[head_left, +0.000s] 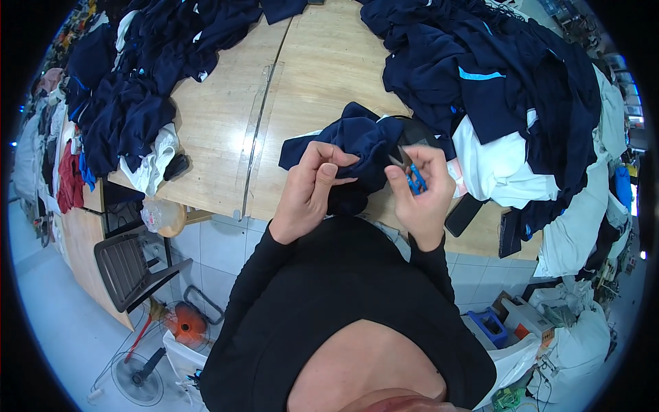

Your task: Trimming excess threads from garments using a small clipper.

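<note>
heaps of navy garments (130,82) fill the upper left and upper right of the wooden table (322,75), a dark phone (464,214) by its near edge; the navy garment (360,141) is crumpled at centre frame; my left hand (309,189) pinches its fold; my right hand (422,192) grips blue thread snips (410,175) just beside it.

garment (357,141) between hands: plain navy
snips (414,180) in right hand (422,196): blue handle
table (322,65) beyond hands: pale wood
pile (480,75) right of hands: navy, light-blue stripes
</note>
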`<action>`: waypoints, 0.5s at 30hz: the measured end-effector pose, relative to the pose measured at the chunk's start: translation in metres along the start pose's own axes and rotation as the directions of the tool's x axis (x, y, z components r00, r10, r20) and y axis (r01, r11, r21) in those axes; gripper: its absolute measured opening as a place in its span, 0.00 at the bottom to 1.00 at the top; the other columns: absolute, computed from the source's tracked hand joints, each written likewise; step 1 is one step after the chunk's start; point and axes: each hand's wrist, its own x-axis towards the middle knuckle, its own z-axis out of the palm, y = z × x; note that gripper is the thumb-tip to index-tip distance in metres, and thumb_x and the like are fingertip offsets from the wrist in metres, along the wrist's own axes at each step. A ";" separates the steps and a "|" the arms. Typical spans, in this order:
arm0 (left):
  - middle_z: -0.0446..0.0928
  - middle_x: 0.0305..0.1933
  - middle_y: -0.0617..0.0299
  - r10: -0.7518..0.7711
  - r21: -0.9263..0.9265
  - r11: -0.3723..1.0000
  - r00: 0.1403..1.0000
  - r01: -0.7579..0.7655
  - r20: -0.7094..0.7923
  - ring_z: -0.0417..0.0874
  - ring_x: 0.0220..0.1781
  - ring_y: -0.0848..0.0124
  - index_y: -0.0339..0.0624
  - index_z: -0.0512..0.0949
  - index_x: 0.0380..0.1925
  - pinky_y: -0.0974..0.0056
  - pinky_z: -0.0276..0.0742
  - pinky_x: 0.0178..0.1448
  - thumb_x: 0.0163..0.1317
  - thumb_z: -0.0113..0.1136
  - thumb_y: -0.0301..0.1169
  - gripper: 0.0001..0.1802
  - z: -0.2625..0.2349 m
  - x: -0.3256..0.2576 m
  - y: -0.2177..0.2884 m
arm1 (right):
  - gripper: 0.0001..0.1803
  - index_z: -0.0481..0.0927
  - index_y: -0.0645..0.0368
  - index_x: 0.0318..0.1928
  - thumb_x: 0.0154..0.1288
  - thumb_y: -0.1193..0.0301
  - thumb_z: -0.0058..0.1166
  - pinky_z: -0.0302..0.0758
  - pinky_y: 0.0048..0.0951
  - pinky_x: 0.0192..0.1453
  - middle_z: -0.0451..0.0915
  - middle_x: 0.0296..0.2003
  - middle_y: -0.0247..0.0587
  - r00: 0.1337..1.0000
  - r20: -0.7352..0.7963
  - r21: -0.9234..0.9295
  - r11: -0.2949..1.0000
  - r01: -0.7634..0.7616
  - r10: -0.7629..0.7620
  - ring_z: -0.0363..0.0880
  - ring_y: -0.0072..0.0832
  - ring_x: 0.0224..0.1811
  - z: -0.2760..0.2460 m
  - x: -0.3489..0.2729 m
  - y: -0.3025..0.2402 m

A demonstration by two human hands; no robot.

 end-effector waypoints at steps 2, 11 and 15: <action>0.87 0.56 0.52 0.002 0.105 0.994 0.999 0.002 -0.036 0.90 0.62 0.66 0.33 0.73 0.56 0.65 0.88 0.58 0.83 0.61 0.23 0.10 0.004 0.001 0.006 | 0.23 0.85 0.65 0.59 0.68 0.69 0.80 0.81 0.28 0.41 0.87 0.40 0.44 0.997 0.064 -0.058 0.997 -0.045 0.048 0.85 0.25 0.36 -0.009 0.000 0.001; 0.90 0.50 0.53 0.149 0.468 0.867 0.985 -0.171 0.084 0.95 0.52 0.69 0.34 0.75 0.56 0.68 0.85 0.51 0.66 0.79 0.22 0.24 -0.003 0.003 0.002 | 0.08 0.88 0.66 0.44 0.66 0.85 0.71 0.77 0.26 0.42 0.84 0.36 0.44 0.976 0.212 0.058 0.998 0.030 -0.042 0.84 0.28 0.34 0.013 0.002 -0.004; 0.89 0.47 0.54 0.132 0.442 0.886 0.990 -0.139 0.048 0.94 0.51 0.69 0.34 0.76 0.54 0.68 0.85 0.52 0.66 0.78 0.21 0.22 -0.006 0.001 0.002 | 0.06 0.81 0.66 0.37 0.70 0.85 0.66 0.72 0.26 0.40 0.81 0.34 0.41 0.985 0.172 0.080 0.996 -0.039 0.025 0.79 0.26 0.33 0.009 0.004 -0.007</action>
